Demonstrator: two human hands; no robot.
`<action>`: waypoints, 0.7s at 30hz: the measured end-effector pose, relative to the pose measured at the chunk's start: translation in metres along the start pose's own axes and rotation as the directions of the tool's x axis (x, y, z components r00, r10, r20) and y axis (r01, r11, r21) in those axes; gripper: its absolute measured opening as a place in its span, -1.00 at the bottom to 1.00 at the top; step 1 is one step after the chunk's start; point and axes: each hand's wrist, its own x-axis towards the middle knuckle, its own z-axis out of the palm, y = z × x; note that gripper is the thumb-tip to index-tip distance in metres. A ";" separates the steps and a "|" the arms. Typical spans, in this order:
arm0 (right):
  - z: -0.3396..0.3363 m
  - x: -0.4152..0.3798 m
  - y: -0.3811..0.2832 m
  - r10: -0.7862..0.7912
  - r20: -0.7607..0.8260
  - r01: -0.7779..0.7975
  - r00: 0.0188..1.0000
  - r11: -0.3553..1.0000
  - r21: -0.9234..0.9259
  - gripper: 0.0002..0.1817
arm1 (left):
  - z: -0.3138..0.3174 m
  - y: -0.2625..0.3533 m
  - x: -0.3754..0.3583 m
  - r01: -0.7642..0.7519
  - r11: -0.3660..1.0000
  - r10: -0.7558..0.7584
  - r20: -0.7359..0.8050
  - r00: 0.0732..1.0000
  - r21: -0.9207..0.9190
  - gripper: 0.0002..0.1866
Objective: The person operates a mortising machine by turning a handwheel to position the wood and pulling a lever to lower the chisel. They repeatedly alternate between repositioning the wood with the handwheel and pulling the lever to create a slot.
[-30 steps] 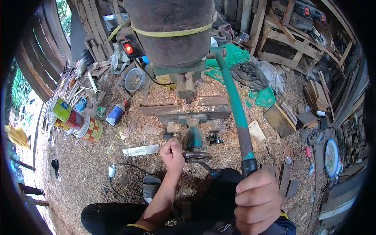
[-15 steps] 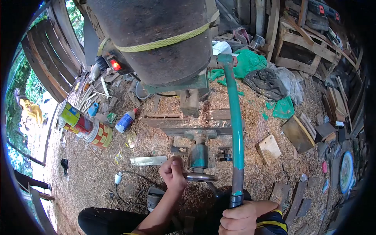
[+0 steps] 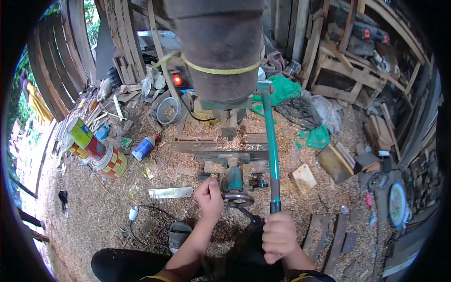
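Observation:
My left hand (image 3: 209,199) is closed in a fist at the left rim of a metal handwheel (image 3: 245,201), thumb uppermost. My right hand (image 3: 280,236) wraps the lower end of a long green lever (image 3: 271,136), just below its black sleeve (image 3: 276,206). The lever runs up to a pivot on the right of a dark, rusty machine head (image 3: 223,51) bound with a yellow strap (image 3: 223,71). Beneath the head, a wooden block (image 3: 229,126) stands by the dark vise bar (image 3: 211,155). A green screw housing (image 3: 234,179) joins the handwheel to it.
Wood shavings cover the ground. Stacked paint cans (image 3: 112,164) and a blue bottle (image 3: 144,147) stand left, near a bucket (image 3: 168,111). A metal strip (image 3: 170,192) and a cord with a white plug (image 3: 133,214) lie nearer. Wood offcuts (image 3: 304,178) and a round dial (image 3: 398,204) are right.
The view has shifted, showing more of the area behind the machine. The lever's lower end and my right hand appear higher in the picture. My left hand stays at the handwheel.

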 end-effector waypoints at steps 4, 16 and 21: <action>0.000 0.024 -0.025 0.082 -0.235 -0.090 0.969 0.996 -0.026 -0.64 | -0.002 0.009 -0.001 0.103 0.994 -0.102 0.030 0.994 -0.031 -0.64; -0.093 0.226 -0.029 0.020 -0.575 0.149 0.818 0.958 0.244 -0.45 | -0.001 -0.005 0.000 0.038 0.995 -0.038 -0.003 0.999 -0.091 -0.61; -0.122 0.284 -0.022 0.157 -0.581 -0.009 0.799 0.968 0.249 -0.34 | -0.002 -0.005 0.003 0.010 0.998 -0.008 0.019 1.000 -0.059 -0.61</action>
